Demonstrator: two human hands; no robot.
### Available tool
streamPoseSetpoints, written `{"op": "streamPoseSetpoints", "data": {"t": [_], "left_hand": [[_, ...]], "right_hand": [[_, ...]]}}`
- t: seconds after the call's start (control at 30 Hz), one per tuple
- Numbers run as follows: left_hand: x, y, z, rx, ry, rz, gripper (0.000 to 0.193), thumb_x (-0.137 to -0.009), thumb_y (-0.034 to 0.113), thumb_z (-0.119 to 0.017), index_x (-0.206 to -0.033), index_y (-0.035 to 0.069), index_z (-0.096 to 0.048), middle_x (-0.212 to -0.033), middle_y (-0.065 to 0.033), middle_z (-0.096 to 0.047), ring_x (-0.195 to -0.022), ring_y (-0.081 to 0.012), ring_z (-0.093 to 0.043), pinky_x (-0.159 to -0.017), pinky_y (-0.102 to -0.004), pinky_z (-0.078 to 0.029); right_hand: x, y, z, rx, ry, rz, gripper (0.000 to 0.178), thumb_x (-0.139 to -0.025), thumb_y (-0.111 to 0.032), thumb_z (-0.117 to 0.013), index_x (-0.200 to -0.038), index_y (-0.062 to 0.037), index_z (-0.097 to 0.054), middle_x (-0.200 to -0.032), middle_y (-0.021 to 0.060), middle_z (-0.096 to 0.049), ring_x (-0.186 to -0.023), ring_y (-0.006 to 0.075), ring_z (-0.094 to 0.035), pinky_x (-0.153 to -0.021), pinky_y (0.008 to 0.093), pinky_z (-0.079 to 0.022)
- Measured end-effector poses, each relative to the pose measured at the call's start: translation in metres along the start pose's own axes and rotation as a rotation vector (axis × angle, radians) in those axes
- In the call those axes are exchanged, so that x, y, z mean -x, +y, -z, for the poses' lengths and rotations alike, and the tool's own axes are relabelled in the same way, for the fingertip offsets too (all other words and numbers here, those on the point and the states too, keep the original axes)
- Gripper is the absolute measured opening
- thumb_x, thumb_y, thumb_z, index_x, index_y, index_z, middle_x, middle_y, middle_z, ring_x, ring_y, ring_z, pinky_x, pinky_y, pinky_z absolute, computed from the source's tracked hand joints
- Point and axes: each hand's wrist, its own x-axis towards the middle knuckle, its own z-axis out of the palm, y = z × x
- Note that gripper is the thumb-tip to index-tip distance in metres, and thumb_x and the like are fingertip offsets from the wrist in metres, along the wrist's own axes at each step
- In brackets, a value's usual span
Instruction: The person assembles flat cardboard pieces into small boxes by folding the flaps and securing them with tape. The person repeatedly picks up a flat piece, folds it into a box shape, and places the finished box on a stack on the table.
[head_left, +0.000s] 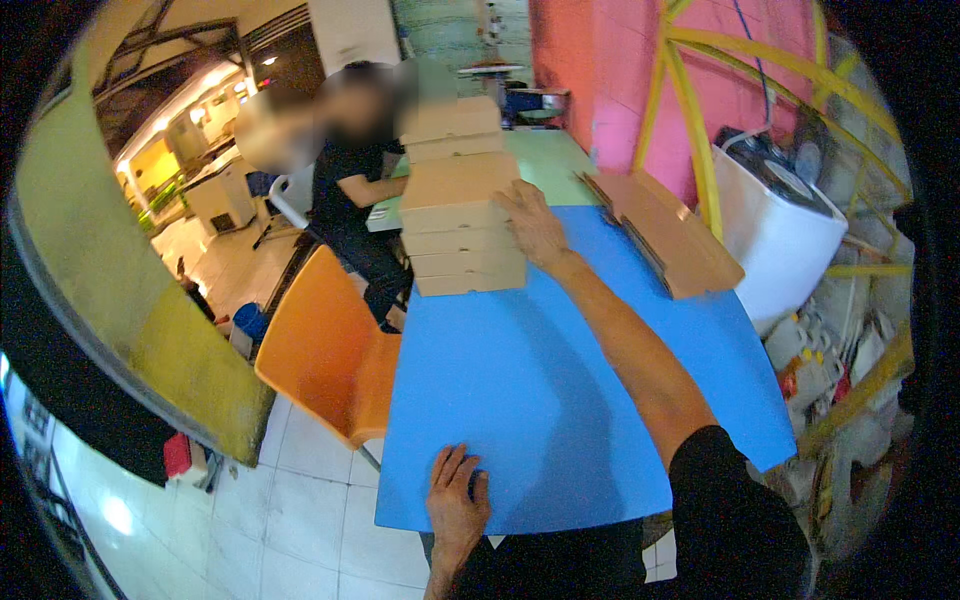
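Observation:
A tall stack of closed brown cardboard boxes stands at the far left part of the blue table. My right hand reaches far out and rests flat against the stack's right side, fingers spread, holding nothing. My left hand lies palm down on the near edge of the blue table, fingers apart. A pile of flat, unfolded cardboard blanks lies along the table's far right edge, apart from both hands.
An orange plastic chair stands at the table's left side. Another person in dark clothes sits beyond the stack at a green table. A white bin and yellow metal frame stand at the right before a pink wall.

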Motion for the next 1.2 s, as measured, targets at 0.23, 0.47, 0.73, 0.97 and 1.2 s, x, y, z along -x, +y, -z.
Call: {"op": "streamPoseSetpoints", "data": {"t": [0.23,0.47,0.73,0.97,1.2], "left_hand": [[0.001,0.0,-0.002,-0.01,0.025,-0.022,0.022,-0.083,0.008,-0.068,-0.103,0.0,-0.069,-0.124,-0.0216,-0.062,-0.124,-0.042,-0.052,-0.104,-0.0486,-0.043],[-0.001,0.002,-0.001,-0.006,0.015,-0.008,0.022,-0.083,0.007,-0.068,-0.103,-0.001,-0.069,-0.125,-0.0213,-0.062,-0.124,-0.0417,-0.052,-0.105,-0.049,-0.042],[0.0,0.006,-0.001,-0.028,0.004,0.018,0.021,-0.083,0.006,-0.067,-0.102,-0.001,-0.069,-0.125,-0.0212,-0.063,-0.124,-0.042,-0.052,-0.105,-0.0491,-0.042],[-0.001,0.002,-0.003,-0.037,0.023,0.015,0.019,-0.083,0.006,-0.066,-0.101,0.0,-0.069,-0.124,-0.021,-0.063,-0.123,-0.0424,-0.053,-0.106,-0.0492,-0.042],[-0.002,0.004,-0.003,-0.033,0.011,0.042,0.019,-0.083,0.006,-0.066,-0.101,0.001,-0.069,-0.123,-0.0201,-0.064,-0.122,-0.0413,-0.054,-0.105,-0.0491,-0.042]], "right_hand": [[0.094,0.076,0.03,0.29,-0.044,-0.558,0.059,-0.089,-0.03,-0.067,-0.138,-0.0061,-0.045,-0.135,0.0224,-0.048,-0.126,0.0422,-0.045,-0.101,0.0511,-0.044],[0.192,0.221,0.095,0.447,-0.395,-0.649,0.037,-0.093,-0.033,-0.055,-0.116,-0.0043,-0.061,-0.107,0.0212,-0.064,-0.1,0.0422,-0.061,-0.088,0.0515,-0.05],[0.207,0.286,0.103,0.281,-0.588,-0.485,0.034,-0.086,-0.04,-0.057,-0.097,-0.0106,-0.071,-0.102,0.0158,-0.069,-0.097,0.0355,-0.064,-0.084,0.0492,-0.052],[0.205,0.291,0.079,-0.321,-0.269,-1.107,0.03,-0.086,-0.035,-0.062,-0.085,-0.0075,-0.073,-0.086,0.0114,-0.069,-0.083,0.029,-0.064,-0.076,0.0435,-0.052],[0.214,0.304,0.092,-0.129,-0.245,-0.988,0.026,-0.086,-0.032,-0.063,-0.087,-0.0071,-0.073,-0.084,0.0122,-0.069,-0.081,0.0287,-0.066,-0.075,0.0426,-0.053]]}}
